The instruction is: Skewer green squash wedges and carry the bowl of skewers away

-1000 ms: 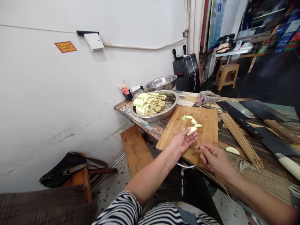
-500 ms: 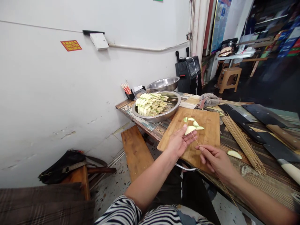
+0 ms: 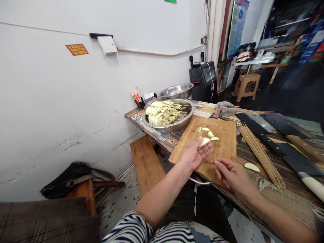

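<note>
My left hand (image 3: 193, 154) holds a pale green-edged vegetable slice (image 3: 204, 142) between thumb and fingers, over the near part of a wooden cutting board (image 3: 182, 145). In my right hand (image 3: 231, 173) is a thin wooden skewer (image 3: 209, 151), pinched between thumb and fingers, its tip at the slice. Several more slices (image 3: 210, 134) lie on the board just beyond my left hand. One loose slice (image 3: 251, 167) rests on the table right of the board. A metal basin (image 3: 174, 127) behind the board holds many skewered slices (image 3: 162, 113).
Right of the board lie a bundle of skewers (image 3: 263, 155) and several large knives, one with a pale handle (image 3: 312, 185). A grey cloth (image 3: 224, 109) sits behind the board. Another metal basin (image 3: 177, 91) stands at the back. A wooden bench (image 3: 146, 165) is below left.
Both hands keep nearly the same pose, with the skewer still at the slice. The view has shifted very slightly.
</note>
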A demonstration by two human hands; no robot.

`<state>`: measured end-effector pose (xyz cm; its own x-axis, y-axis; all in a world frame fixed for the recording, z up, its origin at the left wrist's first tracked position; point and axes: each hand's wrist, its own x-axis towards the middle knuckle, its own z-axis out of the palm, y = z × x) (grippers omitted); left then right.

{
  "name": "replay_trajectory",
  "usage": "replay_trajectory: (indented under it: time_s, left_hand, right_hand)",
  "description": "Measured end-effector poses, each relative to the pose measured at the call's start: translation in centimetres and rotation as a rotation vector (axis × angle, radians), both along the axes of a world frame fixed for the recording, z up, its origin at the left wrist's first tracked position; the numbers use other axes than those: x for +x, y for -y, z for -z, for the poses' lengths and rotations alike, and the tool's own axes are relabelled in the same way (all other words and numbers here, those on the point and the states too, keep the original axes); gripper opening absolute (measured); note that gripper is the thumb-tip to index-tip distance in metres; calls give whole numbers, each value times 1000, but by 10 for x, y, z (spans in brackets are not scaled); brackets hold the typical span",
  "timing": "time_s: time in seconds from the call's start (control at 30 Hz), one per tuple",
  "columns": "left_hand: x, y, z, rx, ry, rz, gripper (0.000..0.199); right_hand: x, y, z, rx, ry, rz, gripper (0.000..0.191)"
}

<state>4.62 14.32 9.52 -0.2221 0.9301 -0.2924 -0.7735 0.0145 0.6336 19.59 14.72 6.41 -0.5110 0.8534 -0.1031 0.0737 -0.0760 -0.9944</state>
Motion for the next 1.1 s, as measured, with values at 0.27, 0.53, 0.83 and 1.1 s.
replay_trajectory:
  time_s: [0.27,0.53,0.83,1.1]
  left_hand:
    - [-7,-3,-2,-47,3,-103,11]
    - [1,0,-6,-109,-9,-71,11]
    - [33,0,4,-124,10,66,14]
    - [25,-12,-17,-11,-100,27,25]
  right_hand:
    - [-4,2,2,103,39,-8,52]
    - [-8,8,6,89,5,12,50]
    - [-5,-7,1,107,-4,110,43]
    - [8,-19,-3,165,-9,89,42]
